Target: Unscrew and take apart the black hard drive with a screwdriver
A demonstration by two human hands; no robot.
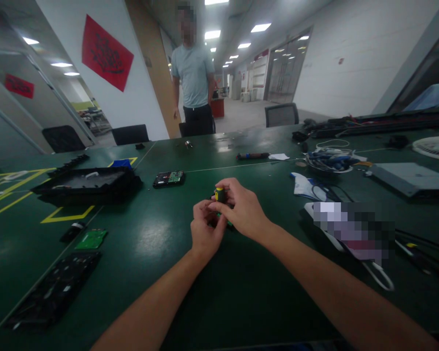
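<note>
Screwdriver [220,195], apparently, yellow-and-black, upright over the table [135,273], pinched by right hand [244,207] above a partly hidden green piece [229,224]; left hand [205,233] curled beside, its hold unclear; work seemingly unfinished, one loose board [91,239] and one black panel [54,287] lying separate at left.

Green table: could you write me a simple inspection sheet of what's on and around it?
Surface: green table, glossy, yellow tape at left.
Things in hand: yellow-and-black handle, upright; green piece lower down, mostly hidden.
Clutter: hard drive, black case, small green board, black panel, grey box.
Hands: right hand grips the handle; left hand curls close by, its hold unclear.
Cables: black cables at right; tangled bundle, possibly wires.
Surroundings: standing person across the table; chairs; red paper with black writing.
</note>
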